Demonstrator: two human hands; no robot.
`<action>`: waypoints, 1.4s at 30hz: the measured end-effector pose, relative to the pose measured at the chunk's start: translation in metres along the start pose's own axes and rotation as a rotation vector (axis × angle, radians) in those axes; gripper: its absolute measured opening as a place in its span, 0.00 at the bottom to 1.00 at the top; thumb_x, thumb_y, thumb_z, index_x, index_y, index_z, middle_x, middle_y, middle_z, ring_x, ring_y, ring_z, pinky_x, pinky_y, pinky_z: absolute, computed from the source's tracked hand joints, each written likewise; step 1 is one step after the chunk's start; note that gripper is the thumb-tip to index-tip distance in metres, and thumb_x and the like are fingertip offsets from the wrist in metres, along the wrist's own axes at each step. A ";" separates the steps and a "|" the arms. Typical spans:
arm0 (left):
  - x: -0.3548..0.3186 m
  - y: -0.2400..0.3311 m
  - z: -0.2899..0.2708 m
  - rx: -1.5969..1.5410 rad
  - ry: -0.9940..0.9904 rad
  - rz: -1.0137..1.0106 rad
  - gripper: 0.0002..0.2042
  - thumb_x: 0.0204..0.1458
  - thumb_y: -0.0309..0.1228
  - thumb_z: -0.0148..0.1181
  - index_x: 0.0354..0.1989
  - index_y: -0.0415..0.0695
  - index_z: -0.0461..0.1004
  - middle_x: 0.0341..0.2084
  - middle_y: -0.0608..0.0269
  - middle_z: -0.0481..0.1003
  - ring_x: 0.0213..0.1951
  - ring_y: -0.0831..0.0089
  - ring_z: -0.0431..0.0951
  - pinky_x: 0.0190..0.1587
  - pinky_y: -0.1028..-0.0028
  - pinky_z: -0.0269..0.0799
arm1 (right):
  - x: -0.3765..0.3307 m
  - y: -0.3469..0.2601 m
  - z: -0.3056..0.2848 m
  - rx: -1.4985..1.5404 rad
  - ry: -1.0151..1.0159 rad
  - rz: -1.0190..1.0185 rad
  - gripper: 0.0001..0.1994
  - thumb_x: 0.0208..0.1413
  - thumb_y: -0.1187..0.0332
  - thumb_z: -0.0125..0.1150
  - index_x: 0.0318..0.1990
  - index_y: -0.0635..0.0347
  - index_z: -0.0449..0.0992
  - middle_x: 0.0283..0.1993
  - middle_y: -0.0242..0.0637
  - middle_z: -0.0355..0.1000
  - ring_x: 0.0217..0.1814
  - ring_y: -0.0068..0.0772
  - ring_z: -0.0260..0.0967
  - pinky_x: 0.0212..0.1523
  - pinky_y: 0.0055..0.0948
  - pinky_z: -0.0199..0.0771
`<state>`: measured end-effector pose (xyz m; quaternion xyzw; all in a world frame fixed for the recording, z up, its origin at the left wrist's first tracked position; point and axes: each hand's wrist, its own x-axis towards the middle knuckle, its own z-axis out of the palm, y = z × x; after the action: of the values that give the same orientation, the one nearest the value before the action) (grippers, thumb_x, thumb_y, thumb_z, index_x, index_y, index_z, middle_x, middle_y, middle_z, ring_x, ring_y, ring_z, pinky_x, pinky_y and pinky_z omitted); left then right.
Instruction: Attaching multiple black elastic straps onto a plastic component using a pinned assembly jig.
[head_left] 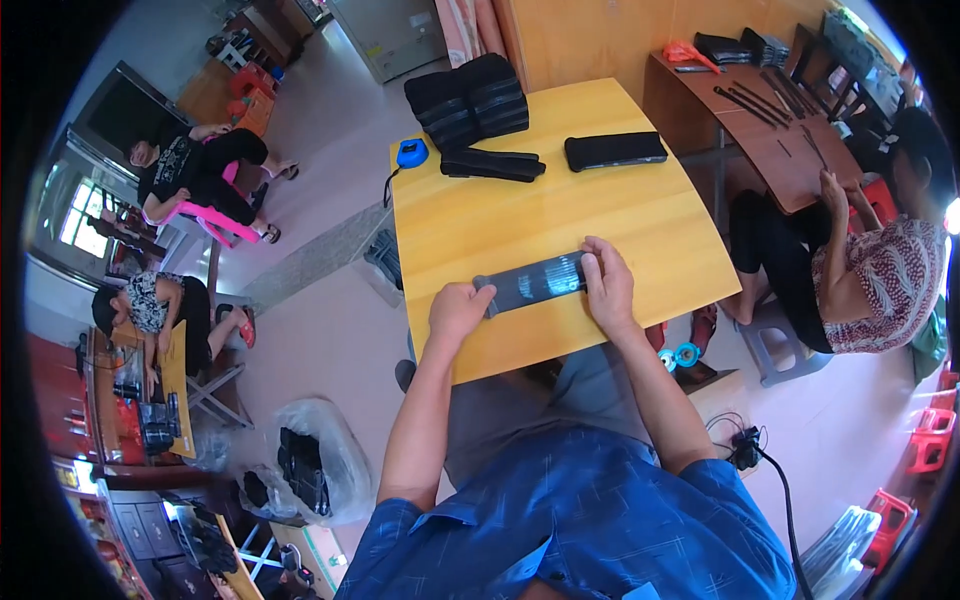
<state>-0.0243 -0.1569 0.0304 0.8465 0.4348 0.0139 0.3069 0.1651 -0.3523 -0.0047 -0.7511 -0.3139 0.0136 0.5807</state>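
Above the near half of the yellow table (560, 220) a flat, dark grey packet with a shiny, plastic-like face (540, 283) is stretched between my hands. My left hand (460, 310) grips its left end, thumb on top. At the other end my right hand (609, 285) has its fingers round the edge, the thumb lying along it. What is inside the packet I cannot make out. Farther back on the tabletop lie a folded black strap-like bundle (490, 165), a black flat pouch-like piece (615, 151) and a stack of black folded pieces (468, 102).
A blue tape measure (411, 153) sits at the table's left edge. On the right, a person (880, 260) works at a brown table (770, 130) bearing black strips. Two more people sit at the left. Clear plastic bags (315, 450) with black pieces stand on the floor.
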 end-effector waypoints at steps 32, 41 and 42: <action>-0.011 0.219 -0.119 -0.331 0.120 0.777 0.21 0.63 0.38 0.64 0.18 0.41 0.73 0.14 0.77 0.66 0.19 0.84 0.63 0.22 0.74 0.59 | 0.076 -0.122 -0.052 -0.211 0.002 -0.332 0.24 0.54 0.79 0.57 0.60 0.54 0.76 0.47 0.55 0.79 0.49 0.59 0.79 0.48 0.49 0.79; -0.053 0.169 -0.102 -0.854 -0.171 0.500 0.22 0.70 0.52 0.52 0.41 0.42 0.75 0.21 0.68 0.74 0.21 0.82 0.73 0.24 0.80 0.67 | 0.075 -0.135 -0.101 -0.415 0.048 -0.604 0.25 0.53 0.82 0.57 0.61 0.60 0.76 0.52 0.48 0.80 0.55 0.55 0.78 0.56 0.43 0.77; -0.055 0.159 -0.090 -0.915 -0.237 0.428 0.20 0.69 0.50 0.54 0.42 0.42 0.75 0.22 0.68 0.74 0.22 0.81 0.74 0.25 0.80 0.68 | 0.063 -0.121 -0.101 -0.528 -0.042 -0.592 0.27 0.51 0.82 0.56 0.62 0.58 0.76 0.57 0.47 0.78 0.62 0.52 0.75 0.64 0.48 0.72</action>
<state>0.0311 -0.2214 0.2012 0.6914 0.1635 0.1692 0.6831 0.1990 -0.3931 0.1562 -0.7511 -0.5215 -0.2201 0.3398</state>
